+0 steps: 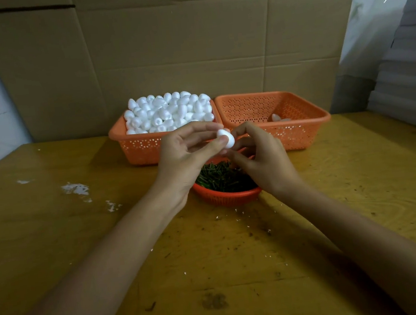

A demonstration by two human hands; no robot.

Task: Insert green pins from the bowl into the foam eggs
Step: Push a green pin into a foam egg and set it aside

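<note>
My left hand [187,152] pinches a white foam egg [226,138] between thumb and fingers, above the small orange bowl [228,196] of green pins [221,178]. My right hand [260,156] is at the egg's right side with curled fingertips touching it; whatever it pinches is hidden by the fingers. An orange basket [135,146] heaped with white foam eggs [168,111] stands behind the hands on the left. A second orange basket [301,120] on the right holds a few eggs [279,118].
The yellow wooden table [81,236] carries white foam crumbs [75,189] on the left and dark specks near the bowl. A cardboard sheet [176,44] stands behind the baskets. Grey stacked sheets [410,77] lie at the right edge.
</note>
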